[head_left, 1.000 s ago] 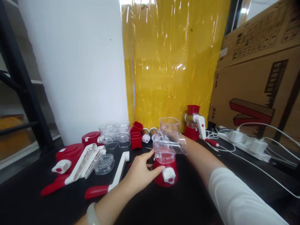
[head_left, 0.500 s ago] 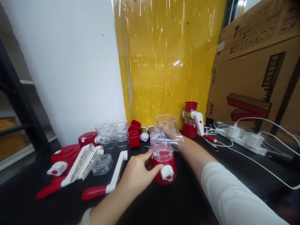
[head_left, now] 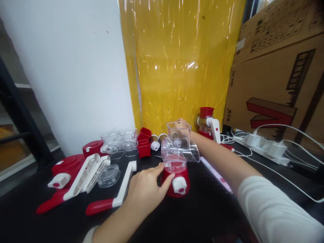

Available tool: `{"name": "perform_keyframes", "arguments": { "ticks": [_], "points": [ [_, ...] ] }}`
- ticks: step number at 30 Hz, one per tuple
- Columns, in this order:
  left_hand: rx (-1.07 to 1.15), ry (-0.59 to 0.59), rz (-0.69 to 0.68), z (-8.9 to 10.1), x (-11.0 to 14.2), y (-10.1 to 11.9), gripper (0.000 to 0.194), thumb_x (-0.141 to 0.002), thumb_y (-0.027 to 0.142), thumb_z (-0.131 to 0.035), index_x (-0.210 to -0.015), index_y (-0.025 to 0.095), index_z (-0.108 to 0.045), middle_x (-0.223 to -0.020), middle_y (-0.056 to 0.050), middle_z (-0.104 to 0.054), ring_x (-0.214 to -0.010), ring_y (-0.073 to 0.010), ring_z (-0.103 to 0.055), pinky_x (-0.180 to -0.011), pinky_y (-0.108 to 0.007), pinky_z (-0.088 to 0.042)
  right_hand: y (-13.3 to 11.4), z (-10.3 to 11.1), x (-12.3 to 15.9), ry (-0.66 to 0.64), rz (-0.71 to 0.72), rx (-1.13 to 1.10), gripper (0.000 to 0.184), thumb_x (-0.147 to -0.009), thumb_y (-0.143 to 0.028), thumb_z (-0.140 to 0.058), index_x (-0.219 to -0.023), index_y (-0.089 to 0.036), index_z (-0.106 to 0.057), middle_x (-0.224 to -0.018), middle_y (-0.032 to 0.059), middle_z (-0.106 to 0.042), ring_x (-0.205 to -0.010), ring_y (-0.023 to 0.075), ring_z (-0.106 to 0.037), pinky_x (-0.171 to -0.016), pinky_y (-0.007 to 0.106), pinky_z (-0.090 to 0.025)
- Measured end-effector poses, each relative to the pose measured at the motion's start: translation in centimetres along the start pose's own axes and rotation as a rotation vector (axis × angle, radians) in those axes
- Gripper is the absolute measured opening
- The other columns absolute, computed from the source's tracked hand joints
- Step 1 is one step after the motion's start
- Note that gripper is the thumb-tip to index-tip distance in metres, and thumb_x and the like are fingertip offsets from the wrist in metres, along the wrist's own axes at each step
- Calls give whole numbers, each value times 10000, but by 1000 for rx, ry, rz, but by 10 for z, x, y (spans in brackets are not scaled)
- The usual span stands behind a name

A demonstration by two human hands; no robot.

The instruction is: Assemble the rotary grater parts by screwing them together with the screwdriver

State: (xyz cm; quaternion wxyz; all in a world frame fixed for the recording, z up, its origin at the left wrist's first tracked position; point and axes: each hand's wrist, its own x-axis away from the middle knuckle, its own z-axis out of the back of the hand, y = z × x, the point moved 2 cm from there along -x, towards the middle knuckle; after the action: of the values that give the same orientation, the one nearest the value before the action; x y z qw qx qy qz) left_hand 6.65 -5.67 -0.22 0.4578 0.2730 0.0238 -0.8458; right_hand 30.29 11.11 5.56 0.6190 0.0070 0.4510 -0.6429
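A hand-crank grater stands on the black table, with a clear hopper (head_left: 178, 135) on a red base (head_left: 177, 184). My left hand (head_left: 145, 190) is closed against the left side of the base, thumb and forefinger round it. My right arm in a white sleeve reaches in from the lower right. My right hand (head_left: 181, 122) sits behind the top of the hopper, mostly hidden by the plastic, so its fingers do not show clearly.
To the left lie white crank handles with red grips (head_left: 113, 199), red bases (head_left: 71, 165), clear hoppers (head_left: 118, 140) and red pushers (head_left: 144, 145). An assembled grater (head_left: 207, 123) stands at the back. At the right are a power strip (head_left: 263, 148) with cables and a cardboard box (head_left: 278, 84).
My right forearm has lifted and the hand has risen behind the hopper's top. My left hand has stayed on the red base. The view has shifted a little.
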Motion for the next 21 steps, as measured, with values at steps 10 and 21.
{"name": "perform_keyframes", "arguments": {
  "ticks": [10,21],
  "points": [
    [-46,-41,3,-1,-1,2,523,-897,604,-462,-1116,216,-737,-1029,-88,-757,-894,-277,-724,-809,-379,-547,-92,111,29,-114,371,-77,520,-937,-622,-312,-1026,-203,-607,-976,75,-663,-901,188,-620,-804,311,-445],
    [105,-81,32,-5,-5,-1,484,-848,623,-553,-867,178,-742,-845,-81,-761,-751,-235,-702,-644,-287,-468,-135,117,94,-418,532,394,401,-831,-498,-574,-1048,-171,-658,-861,112,-661,-879,275,-623,-753,372,-422]
  ]
}}
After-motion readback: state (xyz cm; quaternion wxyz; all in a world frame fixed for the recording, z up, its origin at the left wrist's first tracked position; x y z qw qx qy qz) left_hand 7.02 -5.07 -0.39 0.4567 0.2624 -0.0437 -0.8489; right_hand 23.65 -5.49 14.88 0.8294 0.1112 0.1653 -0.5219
